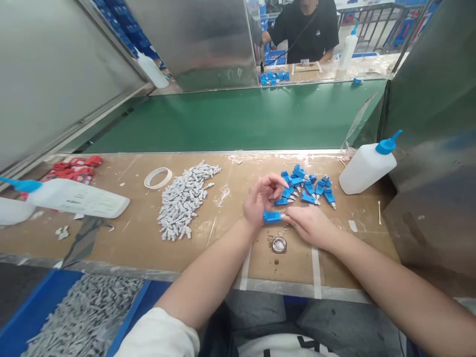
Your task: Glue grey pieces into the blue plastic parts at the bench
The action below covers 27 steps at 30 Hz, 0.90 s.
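Note:
A blue plastic part with a pale grey tip (272, 217) lies level between my hands. My right hand (310, 225) pinches it by the grey tip. Its blue end is beside the heel of my left hand (260, 198), whose fingers are loosely curved and apart, with nothing seen between them; whether palm and part touch is unclear. Just beyond is a pile of similar blue parts (308, 186), several with grey tips. A small round metal dish (278, 244) with shiny contents sits below my hands, dark specks around it.
Small grey pieces (186, 198) are heaped left, near a tape roll (158, 178). White bottles with blue nozzles stand right (368, 168) and lie left (82, 196). Red parts (74, 168) sit far left. Beyond runs a green belt (238, 119); a person (305, 32) sits across it.

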### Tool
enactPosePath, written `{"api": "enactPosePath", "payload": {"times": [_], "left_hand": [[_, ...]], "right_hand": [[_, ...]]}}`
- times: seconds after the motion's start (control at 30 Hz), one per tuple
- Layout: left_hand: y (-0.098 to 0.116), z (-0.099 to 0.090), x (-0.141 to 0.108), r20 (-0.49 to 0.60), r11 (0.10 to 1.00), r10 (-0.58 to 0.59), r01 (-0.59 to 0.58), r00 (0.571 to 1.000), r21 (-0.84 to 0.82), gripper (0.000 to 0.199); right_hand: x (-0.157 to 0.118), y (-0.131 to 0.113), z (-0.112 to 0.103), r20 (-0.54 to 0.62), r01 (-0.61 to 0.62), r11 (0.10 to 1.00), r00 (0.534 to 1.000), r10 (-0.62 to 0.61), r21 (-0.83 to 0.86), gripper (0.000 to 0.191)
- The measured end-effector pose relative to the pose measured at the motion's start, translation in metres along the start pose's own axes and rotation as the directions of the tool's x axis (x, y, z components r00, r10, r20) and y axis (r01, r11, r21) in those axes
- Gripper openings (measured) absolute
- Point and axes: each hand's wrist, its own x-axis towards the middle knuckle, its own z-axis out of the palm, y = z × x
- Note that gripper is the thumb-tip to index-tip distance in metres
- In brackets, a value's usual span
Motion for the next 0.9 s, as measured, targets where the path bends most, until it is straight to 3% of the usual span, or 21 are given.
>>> {"api": "enactPosePath", "payload": {"times": [0.2,0.53,0.63,0.7,0.77,0.83,0.9], "left_hand": [[-0.006,0.005,-0.005,-0.088,0.998,0.053,-0.051,0.995,0.029,0.052],[-0.018,0.003,-0.009,-0.075,0.991,0.137,-0.137,0.988,-0.002,0.037],[-0.008,0.005,-0.006,-0.156,0.966,0.243,-0.225,0.957,0.127,0.042],[0.005,0.003,-0.004,-0.144,0.898,0.360,-0.301,0.922,0.320,0.045],[0.019,-0.001,-0.003,0.025,0.756,0.390,-0.335,0.921,0.562,0.041],[0.029,-0.006,-0.005,0.249,0.535,0.257,-0.352,0.934,0.768,0.038],[0.031,-0.011,-0.010,0.385,0.324,0.082,-0.390,0.919,0.862,0.039]], "right_hand": [[0.000,0.000,0.008,-0.025,-0.038,0.992,0.999,0.041,0.119,0.034],[-0.001,0.005,0.011,-0.023,-0.066,0.984,0.997,0.070,0.165,0.031],[0.001,0.006,0.007,-0.046,-0.063,0.985,0.996,0.072,0.163,0.037],[0.002,0.008,0.003,-0.094,-0.075,0.990,0.992,0.086,0.118,0.039],[0.003,0.010,0.000,-0.178,-0.115,0.993,0.977,0.118,0.032,0.039],[0.002,0.009,-0.002,-0.266,-0.136,0.989,0.957,0.118,-0.051,0.040],[-0.002,0.007,-0.002,-0.317,-0.093,0.990,0.947,0.054,-0.108,0.037]]}}
